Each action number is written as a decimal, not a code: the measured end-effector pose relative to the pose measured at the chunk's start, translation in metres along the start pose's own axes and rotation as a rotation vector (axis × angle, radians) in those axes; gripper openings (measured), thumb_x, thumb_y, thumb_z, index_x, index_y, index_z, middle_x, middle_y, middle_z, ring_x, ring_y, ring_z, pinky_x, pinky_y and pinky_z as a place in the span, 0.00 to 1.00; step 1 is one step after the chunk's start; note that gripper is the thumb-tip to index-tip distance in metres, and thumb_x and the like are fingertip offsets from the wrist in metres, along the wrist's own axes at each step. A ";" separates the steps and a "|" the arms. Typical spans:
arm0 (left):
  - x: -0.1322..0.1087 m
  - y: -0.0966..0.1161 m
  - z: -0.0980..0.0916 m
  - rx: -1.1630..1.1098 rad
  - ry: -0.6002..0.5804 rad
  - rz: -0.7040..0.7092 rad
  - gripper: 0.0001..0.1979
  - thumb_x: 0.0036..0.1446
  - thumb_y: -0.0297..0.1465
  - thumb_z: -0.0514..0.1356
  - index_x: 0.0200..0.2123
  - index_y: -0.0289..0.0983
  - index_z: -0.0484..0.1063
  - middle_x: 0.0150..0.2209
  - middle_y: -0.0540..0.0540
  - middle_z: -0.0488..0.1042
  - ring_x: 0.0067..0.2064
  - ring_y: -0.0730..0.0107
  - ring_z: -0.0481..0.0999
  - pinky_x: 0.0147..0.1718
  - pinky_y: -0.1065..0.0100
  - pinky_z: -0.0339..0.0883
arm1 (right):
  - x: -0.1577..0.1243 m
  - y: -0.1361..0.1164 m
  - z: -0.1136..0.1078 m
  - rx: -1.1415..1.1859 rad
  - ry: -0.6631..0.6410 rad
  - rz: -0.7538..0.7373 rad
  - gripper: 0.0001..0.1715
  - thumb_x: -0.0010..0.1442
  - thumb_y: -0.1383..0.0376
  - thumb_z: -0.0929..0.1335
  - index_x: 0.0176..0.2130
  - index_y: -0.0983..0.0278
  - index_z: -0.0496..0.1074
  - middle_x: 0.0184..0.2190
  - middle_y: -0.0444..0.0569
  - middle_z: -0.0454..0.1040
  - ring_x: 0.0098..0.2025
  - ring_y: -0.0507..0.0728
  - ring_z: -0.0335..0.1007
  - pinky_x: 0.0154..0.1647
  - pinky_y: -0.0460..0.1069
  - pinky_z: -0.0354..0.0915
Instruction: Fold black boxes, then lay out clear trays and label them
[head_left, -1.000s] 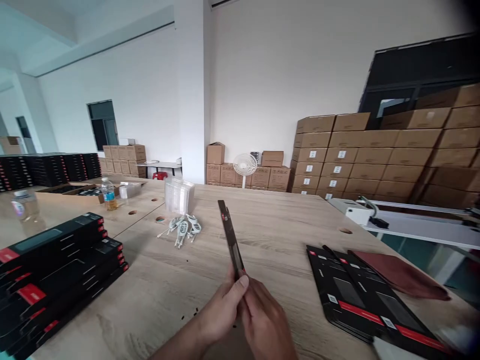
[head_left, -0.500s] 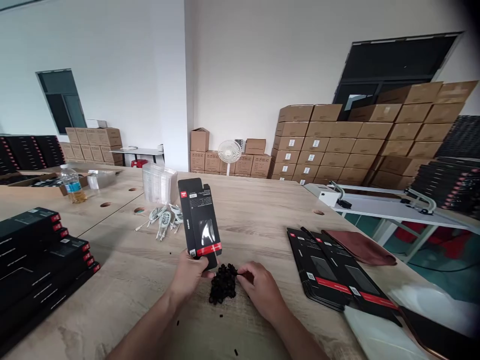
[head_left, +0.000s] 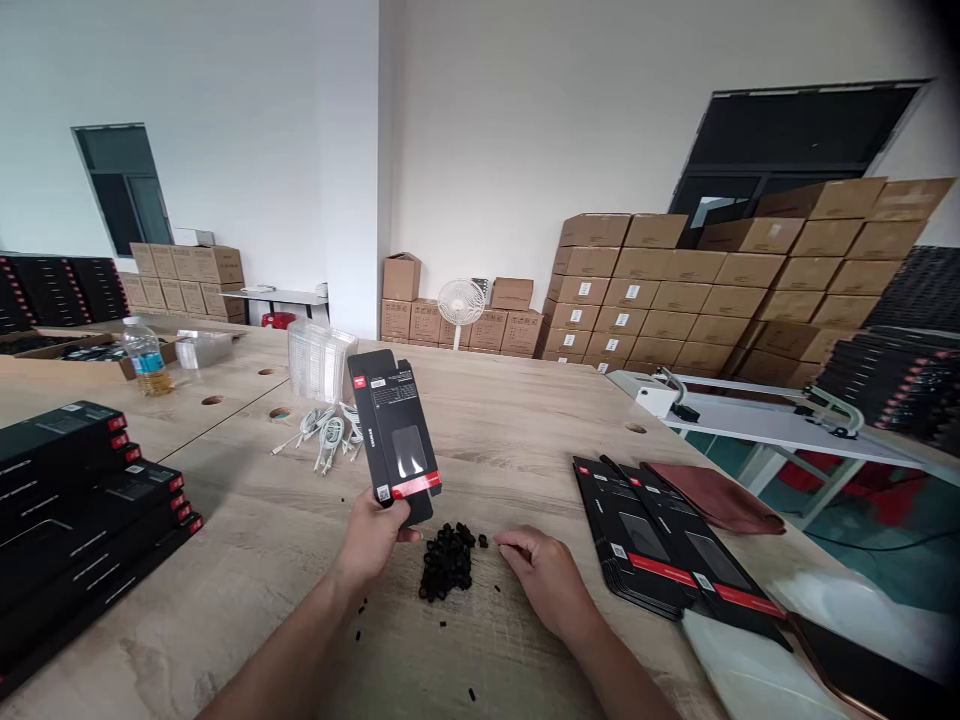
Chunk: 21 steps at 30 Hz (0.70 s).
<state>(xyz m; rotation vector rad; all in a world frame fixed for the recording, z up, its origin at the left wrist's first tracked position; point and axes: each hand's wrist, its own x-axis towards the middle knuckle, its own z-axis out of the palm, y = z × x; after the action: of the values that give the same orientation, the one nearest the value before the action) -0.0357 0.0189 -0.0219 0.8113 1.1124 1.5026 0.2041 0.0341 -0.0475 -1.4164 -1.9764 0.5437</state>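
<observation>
My left hand (head_left: 375, 535) grips the lower end of a black box sleeve (head_left: 394, 430) with a red band and a clear window, held tilted above the table. Right of that hand lies a heap of small black pieces (head_left: 447, 562), too small to name. One loose black piece (head_left: 482, 541) sits just off the heap, close to the fingertips of my right hand (head_left: 540, 572). The right hand's thumb and fingers are drawn together near the tabletop; whether anything tiny is between them is hidden.
Black boxes (head_left: 90, 530) are stacked at left. White cables (head_left: 328, 432) lie before clear plastic trays (head_left: 319, 360). Flat black sleeves (head_left: 645, 540) and a brown cloth (head_left: 716, 497) are at right. A bottle (head_left: 148, 358) stands far left.
My right hand has drawn back a little to the right from the heap, and a small black piece now shows apart from it. The sleeve has shifted slightly left in my left hand.
</observation>
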 end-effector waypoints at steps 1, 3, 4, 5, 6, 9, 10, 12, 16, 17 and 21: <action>0.001 0.000 -0.001 -0.001 0.017 0.002 0.11 0.40 0.26 0.61 0.32 0.35 0.73 0.28 0.47 0.76 0.30 0.66 0.75 0.21 0.69 0.71 | 0.000 0.002 -0.002 -0.079 0.009 0.000 0.16 0.58 0.61 0.63 0.35 0.61 0.79 0.37 0.52 0.79 0.43 0.62 0.72 0.47 0.55 0.65; 0.004 -0.001 -0.004 -0.004 0.056 0.005 0.07 0.41 0.28 0.59 0.29 0.35 0.71 0.23 0.48 0.73 0.25 0.69 0.72 0.17 0.71 0.66 | 0.000 0.006 -0.007 -0.219 0.024 0.051 0.15 0.58 0.62 0.63 0.33 0.62 0.78 0.36 0.53 0.78 0.43 0.62 0.71 0.46 0.55 0.64; 0.005 -0.002 -0.005 -0.002 0.075 0.008 0.05 0.41 0.28 0.58 0.26 0.35 0.70 0.21 0.49 0.71 0.22 0.70 0.70 0.15 0.71 0.64 | 0.000 0.008 -0.010 -0.261 0.021 0.093 0.15 0.58 0.61 0.63 0.32 0.62 0.78 0.36 0.53 0.77 0.42 0.62 0.71 0.45 0.55 0.64; 0.006 -0.002 -0.006 0.003 0.090 0.012 0.04 0.41 0.29 0.57 0.24 0.36 0.68 0.19 0.50 0.70 0.21 0.71 0.68 0.14 0.71 0.62 | 0.000 0.010 -0.014 -0.278 0.006 0.132 0.14 0.58 0.61 0.63 0.33 0.62 0.77 0.36 0.53 0.77 0.41 0.62 0.71 0.44 0.55 0.64; 0.007 -0.002 -0.006 0.012 0.099 0.018 0.03 0.41 0.29 0.57 0.23 0.36 0.68 0.18 0.51 0.69 0.19 0.71 0.67 0.14 0.71 0.61 | -0.001 0.011 -0.017 -0.275 -0.013 0.158 0.14 0.59 0.60 0.63 0.34 0.62 0.77 0.37 0.53 0.77 0.41 0.61 0.72 0.43 0.54 0.64; 0.008 -0.002 -0.006 0.054 0.086 0.059 0.06 0.43 0.31 0.56 0.24 0.35 0.70 0.20 0.49 0.70 0.21 0.70 0.68 0.17 0.70 0.64 | -0.003 0.011 -0.025 -0.244 -0.109 0.135 0.11 0.58 0.63 0.64 0.37 0.62 0.75 0.38 0.51 0.77 0.40 0.59 0.72 0.42 0.52 0.64; 0.008 -0.002 -0.006 0.073 0.072 0.078 0.07 0.44 0.31 0.56 0.24 0.34 0.71 0.21 0.48 0.71 0.23 0.70 0.69 0.18 0.70 0.66 | -0.004 0.010 -0.027 -0.250 -0.140 0.118 0.10 0.58 0.64 0.64 0.37 0.62 0.74 0.37 0.51 0.76 0.40 0.59 0.71 0.41 0.51 0.63; 0.006 -0.001 -0.004 0.114 0.037 0.118 0.08 0.46 0.33 0.59 0.26 0.34 0.74 0.23 0.47 0.73 0.26 0.69 0.71 0.21 0.71 0.67 | -0.006 0.007 -0.029 -0.297 -0.174 0.107 0.08 0.57 0.67 0.64 0.35 0.62 0.73 0.36 0.51 0.76 0.39 0.59 0.71 0.40 0.51 0.62; -0.002 -0.004 0.003 0.174 -0.073 0.166 0.13 0.46 0.38 0.64 0.30 0.33 0.77 0.29 0.45 0.76 0.31 0.66 0.72 0.25 0.70 0.70 | -0.008 -0.006 -0.025 -0.401 -0.143 0.086 0.07 0.58 0.68 0.62 0.32 0.62 0.70 0.35 0.51 0.76 0.37 0.59 0.70 0.37 0.51 0.59; -0.005 -0.005 0.006 0.189 -0.108 0.170 0.15 0.46 0.39 0.65 0.33 0.33 0.78 0.30 0.44 0.77 0.32 0.66 0.73 0.26 0.68 0.71 | -0.009 -0.011 -0.022 -0.398 -0.128 0.065 0.07 0.58 0.69 0.62 0.31 0.62 0.69 0.34 0.50 0.75 0.35 0.58 0.69 0.36 0.50 0.58; -0.019 -0.014 0.019 0.272 -0.233 0.175 0.15 0.53 0.39 0.61 0.39 0.35 0.77 0.36 0.45 0.77 0.35 0.65 0.73 0.32 0.66 0.73 | -0.011 -0.038 -0.006 -0.189 -0.046 -0.062 0.08 0.60 0.66 0.61 0.30 0.61 0.65 0.26 0.45 0.71 0.29 0.54 0.65 0.31 0.48 0.56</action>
<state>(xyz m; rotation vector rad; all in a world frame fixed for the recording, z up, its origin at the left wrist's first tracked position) -0.0090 0.0055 -0.0277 1.2665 1.1052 1.3707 0.1851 0.0109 -0.0216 -1.4607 -2.1482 0.3722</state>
